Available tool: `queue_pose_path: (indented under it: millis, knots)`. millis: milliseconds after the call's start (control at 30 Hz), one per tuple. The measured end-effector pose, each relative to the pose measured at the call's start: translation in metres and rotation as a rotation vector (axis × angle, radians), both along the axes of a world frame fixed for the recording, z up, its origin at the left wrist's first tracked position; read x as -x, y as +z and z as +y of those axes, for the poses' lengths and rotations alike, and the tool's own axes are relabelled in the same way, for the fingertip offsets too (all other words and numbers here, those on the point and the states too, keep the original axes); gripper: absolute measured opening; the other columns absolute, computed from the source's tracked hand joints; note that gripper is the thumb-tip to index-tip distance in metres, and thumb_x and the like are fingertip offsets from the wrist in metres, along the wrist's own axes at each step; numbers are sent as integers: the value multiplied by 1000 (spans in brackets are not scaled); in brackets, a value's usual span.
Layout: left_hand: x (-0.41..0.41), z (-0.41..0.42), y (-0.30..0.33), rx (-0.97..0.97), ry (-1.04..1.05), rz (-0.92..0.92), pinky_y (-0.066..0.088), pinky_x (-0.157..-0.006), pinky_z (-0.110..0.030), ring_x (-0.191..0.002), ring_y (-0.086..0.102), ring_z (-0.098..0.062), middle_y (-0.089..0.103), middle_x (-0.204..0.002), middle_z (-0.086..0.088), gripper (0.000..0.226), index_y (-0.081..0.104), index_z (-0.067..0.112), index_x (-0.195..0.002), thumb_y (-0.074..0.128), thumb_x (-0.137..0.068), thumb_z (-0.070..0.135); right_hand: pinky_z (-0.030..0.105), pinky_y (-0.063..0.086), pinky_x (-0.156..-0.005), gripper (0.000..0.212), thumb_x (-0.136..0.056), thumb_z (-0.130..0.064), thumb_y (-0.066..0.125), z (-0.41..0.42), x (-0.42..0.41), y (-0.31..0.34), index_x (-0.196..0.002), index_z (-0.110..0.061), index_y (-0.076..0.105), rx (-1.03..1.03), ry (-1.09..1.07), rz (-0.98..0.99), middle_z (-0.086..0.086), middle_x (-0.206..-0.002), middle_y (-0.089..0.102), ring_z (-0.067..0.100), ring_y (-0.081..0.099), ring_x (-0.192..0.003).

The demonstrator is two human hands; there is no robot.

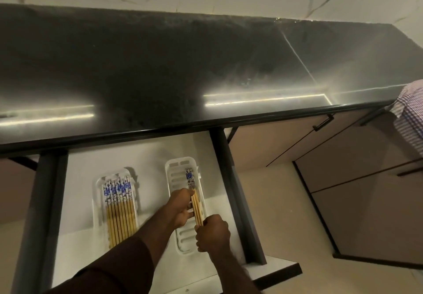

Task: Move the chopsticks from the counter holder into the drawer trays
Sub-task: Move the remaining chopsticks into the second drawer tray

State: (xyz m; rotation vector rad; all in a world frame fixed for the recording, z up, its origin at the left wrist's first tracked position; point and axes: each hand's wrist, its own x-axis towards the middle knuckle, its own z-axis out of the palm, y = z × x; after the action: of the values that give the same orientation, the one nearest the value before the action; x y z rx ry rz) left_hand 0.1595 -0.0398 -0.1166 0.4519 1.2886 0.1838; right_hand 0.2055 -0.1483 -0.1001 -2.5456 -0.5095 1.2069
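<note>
Down inside the open drawer (146, 156), two white slotted trays lie side by side. Left tray (97, 188), toward the drawer's left wall, already carries a neat row of chopsticks (119, 211), patterned ends toward the back. Right tray (174, 170), near the drawer's right wall, is being loaded.

Step in hand, as I judge it: laying a small bundle of chopsticks (196, 204) flat along the right tray's right edge. To do it well: keep the sticks parallel with the tray's long side, patterned ends toward the back to match the other tray, lower the tips first, then slide both hands off sideways so nothing rolls or crosses.

Left hand (180, 209): fingers curled against the bundle's middle, steadying it from the left side; thumb hidden.

Right hand (212, 232): closed in a fist round the plain near ends of the same bundle, over the tray's near half.

Whether the bundle touches the tray floor yet, cannot tell. No holder in view on the dark counter (160, 65). Checked cloth (409, 115) hangs at the counter's right front edge.
</note>
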Motion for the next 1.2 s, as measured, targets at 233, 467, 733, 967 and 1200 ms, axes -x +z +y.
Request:
queue_pose_path:
  millis: [233,467,733,967,1200]
  knots:
    - [0,-5,-9,-22,-18,32,51,-76,-46,-80,56,-27,58,-85,-13,30,56,6,-124,41,-98,12,23,56,-83,26,-93,-32,64,1,6,-1,-112,-14,62,-10,213,-167,1,-109,68,16,68,-96]
    - [3,-14,-9,-114,-33,39,53,-80,-54,-100,58,-33,57,-124,-15,32,43,21,-128,40,-98,9,25,55,-89,29,-96,-30,61,0,17,-8,-121,-15,63,-18,317,-237,1,-114,68,16,68,-101]
    - [3,-23,-11,-128,-124,77,52,-76,-42,-106,58,-34,59,-121,-14,29,54,21,-122,43,-96,14,25,52,-92,24,-98,-25,57,1,20,-12,-119,-15,64,-33,323,-184,0,-116,69,15,67,-104]
    - [3,-28,-16,-163,-143,134,51,-95,-44,-109,57,-29,61,-115,-10,28,57,17,-122,46,-97,15,26,52,-96,27,-101,-27,52,2,26,-17,-122,-13,61,-34,290,-135,3,-118,69,16,67,-106]
    - [-2,-27,-16,-214,-203,237,51,-93,-42,-100,58,-27,61,-102,-11,20,55,11,-114,47,-97,17,26,52,-92,28,-98,-26,57,7,27,-18,-123,-14,62,13,318,-136,2,-117,70,15,68,-103]
